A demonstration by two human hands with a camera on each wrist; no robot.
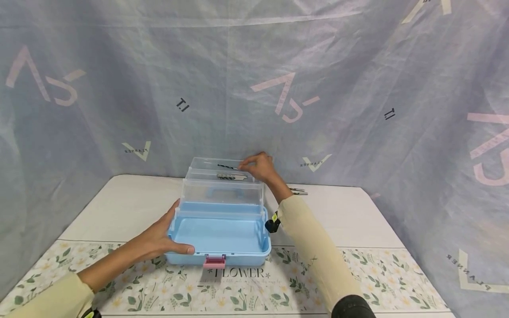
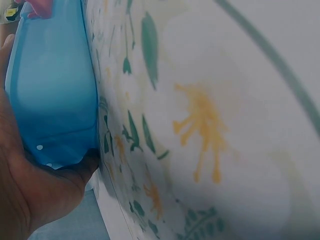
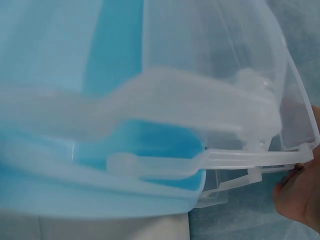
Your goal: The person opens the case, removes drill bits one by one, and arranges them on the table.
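A light blue toolbox (image 1: 222, 234) with a pink latch (image 1: 214, 262) stands with its clear trays (image 1: 222, 193) raised at the back. My left hand (image 1: 159, 236) grips the box's left end, thumb over the front rim; in the left wrist view this hand (image 2: 45, 195) wraps the blue end wall. At the top tray, my right hand (image 1: 257, 167) pinches a dark twist drill bit (image 1: 226, 166) by its shank end. Several drill bits (image 1: 232, 177) lie side by side in the tray just below. In the right wrist view the right hand (image 3: 300, 200) is partly hidden behind the clear hinge arms (image 3: 235, 159).
More drill bits (image 1: 299, 193) lie on the white table (image 1: 334, 216) right of the box. A flower-printed cloth (image 1: 159, 291) covers the table's front part. A grey curtain (image 1: 222, 88) hangs close behind the box and along both sides.
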